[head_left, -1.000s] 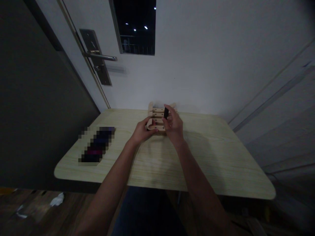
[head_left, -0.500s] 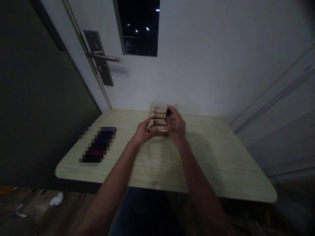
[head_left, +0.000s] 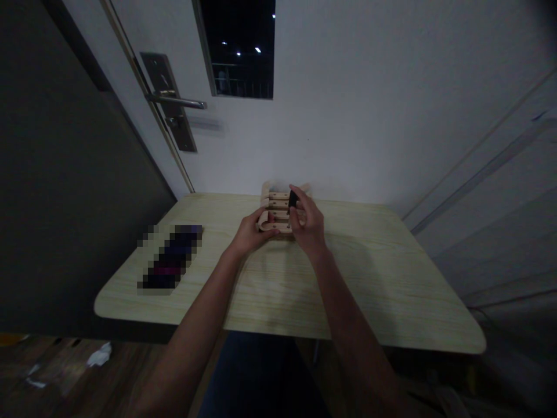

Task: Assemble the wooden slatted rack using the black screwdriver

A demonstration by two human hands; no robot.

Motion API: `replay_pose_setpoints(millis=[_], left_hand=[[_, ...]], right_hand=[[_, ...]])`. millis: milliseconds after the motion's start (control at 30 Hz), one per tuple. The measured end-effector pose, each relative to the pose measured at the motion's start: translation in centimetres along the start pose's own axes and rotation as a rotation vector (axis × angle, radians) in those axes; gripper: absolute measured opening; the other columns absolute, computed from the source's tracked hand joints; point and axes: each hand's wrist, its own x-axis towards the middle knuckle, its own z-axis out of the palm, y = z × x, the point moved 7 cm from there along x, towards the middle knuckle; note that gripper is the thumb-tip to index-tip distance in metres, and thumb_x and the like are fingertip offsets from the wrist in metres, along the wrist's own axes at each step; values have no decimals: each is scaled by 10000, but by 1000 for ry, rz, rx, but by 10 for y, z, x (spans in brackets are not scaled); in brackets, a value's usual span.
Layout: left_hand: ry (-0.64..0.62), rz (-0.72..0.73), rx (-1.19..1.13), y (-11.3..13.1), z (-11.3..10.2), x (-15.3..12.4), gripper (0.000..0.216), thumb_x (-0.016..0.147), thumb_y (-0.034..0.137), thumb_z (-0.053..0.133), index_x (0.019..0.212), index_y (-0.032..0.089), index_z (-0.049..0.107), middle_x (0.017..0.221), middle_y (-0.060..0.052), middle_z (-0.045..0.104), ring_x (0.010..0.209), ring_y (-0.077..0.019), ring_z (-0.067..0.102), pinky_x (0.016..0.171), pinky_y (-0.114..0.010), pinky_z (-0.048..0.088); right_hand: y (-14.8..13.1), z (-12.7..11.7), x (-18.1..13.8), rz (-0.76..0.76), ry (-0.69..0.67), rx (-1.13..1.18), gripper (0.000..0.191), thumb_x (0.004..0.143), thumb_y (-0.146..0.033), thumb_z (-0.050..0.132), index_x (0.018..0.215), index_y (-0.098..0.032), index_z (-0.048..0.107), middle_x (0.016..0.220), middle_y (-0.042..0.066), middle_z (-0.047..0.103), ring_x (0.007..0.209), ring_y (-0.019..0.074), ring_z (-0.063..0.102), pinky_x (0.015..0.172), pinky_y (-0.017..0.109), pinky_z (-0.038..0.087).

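Your left hand [head_left: 250, 233], out at the table's [head_left: 369, 290] far edge, grips the near-left end of the wooden rack [head_left: 276, 203]. Your right hand [head_left: 308, 223] pinches a small dark piece [head_left: 293, 199] over its slats. The piece seems not yet seated, and the slats look otherwise bare.

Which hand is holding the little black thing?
The right hand pinches the black piece over the wooden rack; the left hand only grips the rack's near end.

A pale wooden table [head_left: 391, 302] is set against a white wall [head_left: 369, 104]. A dark window [head_left: 239, 46] is seen near a door handle [head_left: 176, 101]. The wooden floor [head_left: 52, 383] is littered with paper scraps [head_left: 99, 354].
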Motion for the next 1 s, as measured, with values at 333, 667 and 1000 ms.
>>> replay_pose_setpoints(millis=[333, 667, 1000], left_hand=[[9, 0, -9, -1, -1, -1, 311, 665, 289, 732, 898, 139, 592, 901, -45, 658, 838, -176, 606, 772, -291, 482], [10, -11, 0, 1, -1, -1, 364, 658, 277, 731, 961, 135, 587, 919, -51, 670, 838, -180, 615, 761, -280, 488], [11, -15, 11, -2, 0, -1, 329, 657, 287, 729, 920, 149, 587, 865, -26, 647, 815, -171, 594, 756, -280, 482]], right_hand=[[5, -3, 2, 50, 47, -117, 358, 883, -350, 510, 1234, -286, 535, 1029, 51, 607, 748, 158, 575, 732, 350, 545], [-2, 0, 0, -30, -6, 15, 393, 934, -364, 380, 1303, -269, 478, 1258, 72, 577, 1102, 212, 579, 920, 421, 510], [7, -5, 1, 48, 66, -64, 419, 876, -378, 507, 1286, -295, 494, 1053, 60, 590, 809, 171, 581, 716, 333, 557]])
